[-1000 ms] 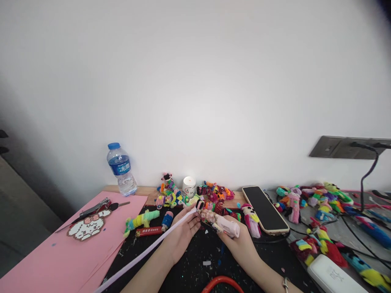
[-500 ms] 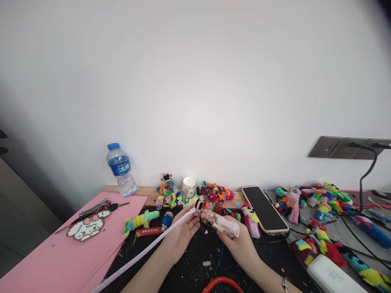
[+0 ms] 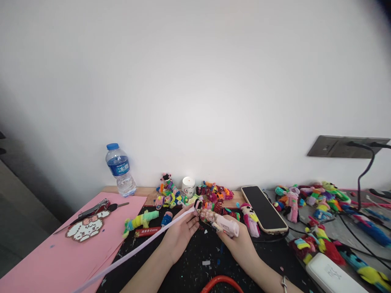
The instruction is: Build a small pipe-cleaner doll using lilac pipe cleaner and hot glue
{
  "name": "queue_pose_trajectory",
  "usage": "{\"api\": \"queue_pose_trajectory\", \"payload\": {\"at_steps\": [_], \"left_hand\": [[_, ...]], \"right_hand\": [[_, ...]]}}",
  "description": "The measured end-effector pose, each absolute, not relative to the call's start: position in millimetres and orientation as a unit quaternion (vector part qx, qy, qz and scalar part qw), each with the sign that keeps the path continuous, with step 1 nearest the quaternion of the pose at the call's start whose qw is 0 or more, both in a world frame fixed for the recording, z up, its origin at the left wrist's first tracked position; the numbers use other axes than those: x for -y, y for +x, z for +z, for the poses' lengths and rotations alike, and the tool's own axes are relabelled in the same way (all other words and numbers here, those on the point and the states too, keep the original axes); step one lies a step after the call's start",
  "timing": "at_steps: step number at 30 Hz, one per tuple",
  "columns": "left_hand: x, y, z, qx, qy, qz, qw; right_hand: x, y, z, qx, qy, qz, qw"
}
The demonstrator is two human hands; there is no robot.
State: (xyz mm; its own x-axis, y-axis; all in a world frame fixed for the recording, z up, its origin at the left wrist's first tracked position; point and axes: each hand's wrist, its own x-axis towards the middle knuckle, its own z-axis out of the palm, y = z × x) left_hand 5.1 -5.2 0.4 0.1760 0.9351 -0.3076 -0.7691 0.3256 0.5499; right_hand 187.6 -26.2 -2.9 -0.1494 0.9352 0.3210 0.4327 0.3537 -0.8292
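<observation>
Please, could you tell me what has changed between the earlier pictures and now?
The near end of the pale purple strip has swung to the left, farther over the pink paper. Nothing was visibly taken or let go: the right hand still grips the pink tool, and the left hand stays at the strip's far end.
</observation>
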Motion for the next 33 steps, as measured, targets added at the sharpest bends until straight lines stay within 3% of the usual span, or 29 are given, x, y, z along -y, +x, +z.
{"api": "queue_pose_trajectory", "payload": {"at_steps": [33], "left_hand": [[2.7,4.6,1.3,-0.313,0.165,0.565,0.745]], "right_hand": [[27.8,186.6,-2.6,0.733,-0.497,0.257,0.388]]}}
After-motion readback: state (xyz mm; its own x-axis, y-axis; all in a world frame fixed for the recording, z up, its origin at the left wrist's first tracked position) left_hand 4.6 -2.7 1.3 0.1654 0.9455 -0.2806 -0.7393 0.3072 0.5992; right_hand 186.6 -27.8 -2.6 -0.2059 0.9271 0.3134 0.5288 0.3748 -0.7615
